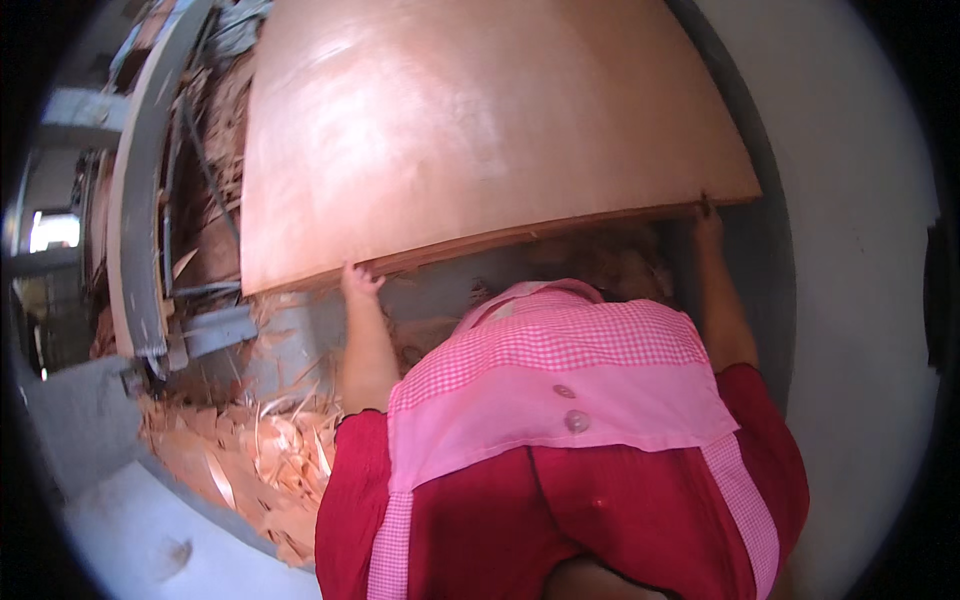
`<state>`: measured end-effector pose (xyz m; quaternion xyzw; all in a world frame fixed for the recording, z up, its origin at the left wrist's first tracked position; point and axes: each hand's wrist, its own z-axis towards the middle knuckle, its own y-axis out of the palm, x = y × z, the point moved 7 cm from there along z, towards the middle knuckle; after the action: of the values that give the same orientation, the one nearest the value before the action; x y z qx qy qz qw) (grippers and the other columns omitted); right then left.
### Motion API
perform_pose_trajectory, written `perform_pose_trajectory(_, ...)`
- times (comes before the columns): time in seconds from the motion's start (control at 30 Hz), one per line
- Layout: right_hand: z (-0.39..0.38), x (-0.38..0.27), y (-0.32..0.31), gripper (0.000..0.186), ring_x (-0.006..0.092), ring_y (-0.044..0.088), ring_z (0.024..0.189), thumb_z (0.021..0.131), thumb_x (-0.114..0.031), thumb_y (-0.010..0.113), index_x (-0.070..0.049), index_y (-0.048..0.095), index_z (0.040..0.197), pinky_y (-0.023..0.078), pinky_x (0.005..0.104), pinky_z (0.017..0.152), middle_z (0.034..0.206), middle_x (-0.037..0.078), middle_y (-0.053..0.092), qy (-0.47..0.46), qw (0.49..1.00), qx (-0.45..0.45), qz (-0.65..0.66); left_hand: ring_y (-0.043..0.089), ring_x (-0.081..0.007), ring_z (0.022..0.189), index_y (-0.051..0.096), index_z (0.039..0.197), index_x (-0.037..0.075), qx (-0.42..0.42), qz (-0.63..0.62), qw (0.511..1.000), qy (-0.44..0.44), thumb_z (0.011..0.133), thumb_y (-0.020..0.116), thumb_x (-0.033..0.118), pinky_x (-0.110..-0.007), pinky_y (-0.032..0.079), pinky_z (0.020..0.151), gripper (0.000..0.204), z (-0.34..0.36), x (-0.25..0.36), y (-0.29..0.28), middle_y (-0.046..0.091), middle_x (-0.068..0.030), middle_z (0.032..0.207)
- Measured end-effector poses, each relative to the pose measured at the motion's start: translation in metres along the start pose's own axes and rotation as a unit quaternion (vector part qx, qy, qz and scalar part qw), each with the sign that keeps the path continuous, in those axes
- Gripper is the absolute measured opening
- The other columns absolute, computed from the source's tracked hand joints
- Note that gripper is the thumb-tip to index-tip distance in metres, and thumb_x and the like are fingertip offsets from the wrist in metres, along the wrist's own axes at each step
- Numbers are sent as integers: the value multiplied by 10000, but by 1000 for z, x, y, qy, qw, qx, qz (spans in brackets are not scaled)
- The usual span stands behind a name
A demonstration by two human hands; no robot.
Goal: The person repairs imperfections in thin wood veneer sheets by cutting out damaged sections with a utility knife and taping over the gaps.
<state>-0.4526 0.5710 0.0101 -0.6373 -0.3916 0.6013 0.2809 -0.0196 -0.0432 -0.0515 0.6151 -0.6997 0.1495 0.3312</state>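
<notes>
A broad, smooth sheet of reddish-brown wood veneer [480,120] lies on top of a stack whose layered near edge shows beneath it. At the near edge, left of its middle, my left hand [362,280] grips the rim, some fingers hidden under it. Close to the near right corner, my right hand [708,222] pinches the same edge, its fingertips dark and partly hidden. Both arms reach forward, apart from each other. How many sheets lie between my fingers cannot be made out.
Torn veneer scraps [285,450] are heaped on the floor at the lower left. A grey metal frame [140,190] stands left of the stack, with more broken veneer behind it. A pale wall [850,250] runs along the right side. My pink checked apron [560,380] fills the near middle.
</notes>
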Motion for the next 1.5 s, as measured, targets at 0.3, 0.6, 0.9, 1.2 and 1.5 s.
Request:
perform_pose_trajectory(0.3,64,40,-7,468,313,462,1122,908,-340,403,-114,367,1315,353,384,933,1250,186,457,-58,998,20,-22,508,-221,829,530,976,99,33,-162,985,45,814,578,130,-434,422,724,172,7,-26,-4,544,-50,906)
perform_pose_trajectory(0.6,51,48,-17,480,304,522,1036,874,-290,493,-42,401,1275,392,385,871,1133,230,525,-48,998,28,-5,510,-182,680,571,872,81,41,-195,972,122,779,627,138,-325,405,623,123,-4,-15,20,550,-38,767)
perform_pose_trajectory(0.9,-55,17,-117,376,241,571,897,879,-287,475,-50,514,1167,440,357,753,1049,142,575,179,977,93,64,493,-196,802,529,910,105,49,-201,976,71,826,573,179,-350,384,740,121,7,-26,-20,539,-29,857)
perform_pose_trajectory(1.2,-156,87,-232,333,250,588,871,894,-286,446,-58,566,1107,458,366,734,957,130,609,186,954,206,-113,418,-246,1117,452,1157,49,308,101,914,246,744,615,116,-417,318,935,449,-60,30,-33,444,-88,1229)
perform_pose_trajectory(1.5,-135,-40,-96,302,184,549,566,842,-286,551,-45,606,1014,438,293,521,651,81,568,94,978,75,171,540,-272,944,447,1177,45,-177,115,873,440,812,596,213,-402,380,880,428,-197,147,179,538,-138,1106)
